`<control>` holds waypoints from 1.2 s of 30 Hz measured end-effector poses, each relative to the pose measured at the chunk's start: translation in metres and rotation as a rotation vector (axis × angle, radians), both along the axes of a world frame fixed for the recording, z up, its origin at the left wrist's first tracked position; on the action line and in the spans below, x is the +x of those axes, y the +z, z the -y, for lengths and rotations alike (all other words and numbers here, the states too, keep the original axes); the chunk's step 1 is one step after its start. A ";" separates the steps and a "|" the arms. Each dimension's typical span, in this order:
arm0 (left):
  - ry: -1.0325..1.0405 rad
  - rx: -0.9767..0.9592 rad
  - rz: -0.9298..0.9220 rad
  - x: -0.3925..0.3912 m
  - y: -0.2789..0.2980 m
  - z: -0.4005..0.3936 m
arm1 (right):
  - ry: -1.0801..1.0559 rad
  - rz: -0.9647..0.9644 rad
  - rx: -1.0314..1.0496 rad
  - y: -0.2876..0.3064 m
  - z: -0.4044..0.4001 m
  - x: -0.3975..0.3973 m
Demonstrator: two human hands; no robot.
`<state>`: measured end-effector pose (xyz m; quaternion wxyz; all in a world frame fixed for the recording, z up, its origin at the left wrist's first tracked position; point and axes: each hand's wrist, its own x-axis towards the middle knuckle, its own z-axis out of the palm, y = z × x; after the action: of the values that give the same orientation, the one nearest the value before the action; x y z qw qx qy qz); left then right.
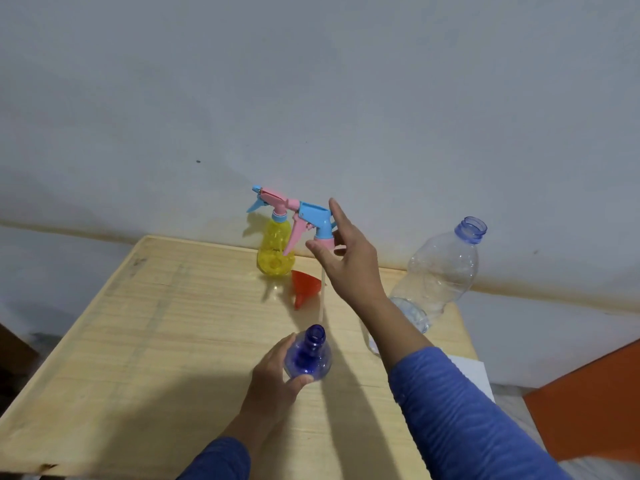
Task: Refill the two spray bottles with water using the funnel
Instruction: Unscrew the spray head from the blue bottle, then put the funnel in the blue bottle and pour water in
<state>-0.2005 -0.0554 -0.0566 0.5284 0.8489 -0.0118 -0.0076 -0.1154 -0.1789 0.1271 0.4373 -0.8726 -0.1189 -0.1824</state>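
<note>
My left hand (275, 370) grips the blue spray bottle (310, 355), which stands on the table with its neck uncapped. My right hand (346, 252) holds its blue and pink spray head (313, 220) up in the air, the white dip tube (323, 292) hanging down toward the bottle's mouth. The yellow spray bottle (275, 252) stands at the back of the table with its pink and blue head screwed on. A red funnel (304, 285) lies on its side between the two bottles. A large clear water bottle (440, 271), uncapped, stands to the right with a little water at its bottom.
The light wooden table (156, 341) stands against a pale wall. A white sheet (467, 372) lies at its right edge. An orange surface (588, 403) fills the lower right corner.
</note>
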 end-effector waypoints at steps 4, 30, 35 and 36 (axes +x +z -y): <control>-0.005 0.003 -0.006 -0.001 0.004 0.000 | -0.073 -0.054 -0.111 0.000 0.009 0.017; -0.048 -0.004 0.006 0.002 0.002 -0.002 | -0.293 -0.732 -0.346 -0.152 0.038 -0.002; -0.056 0.010 0.031 0.001 0.005 -0.002 | -0.270 -0.739 -0.384 -0.148 0.039 -0.003; -0.060 0.007 0.032 0.002 0.005 -0.002 | -0.270 -0.749 -0.386 -0.147 0.040 -0.003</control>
<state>-0.1988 -0.0534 -0.0517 0.5245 0.8501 -0.0458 -0.0101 -0.1180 -0.2184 -0.0202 0.2515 -0.9519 0.1310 0.1162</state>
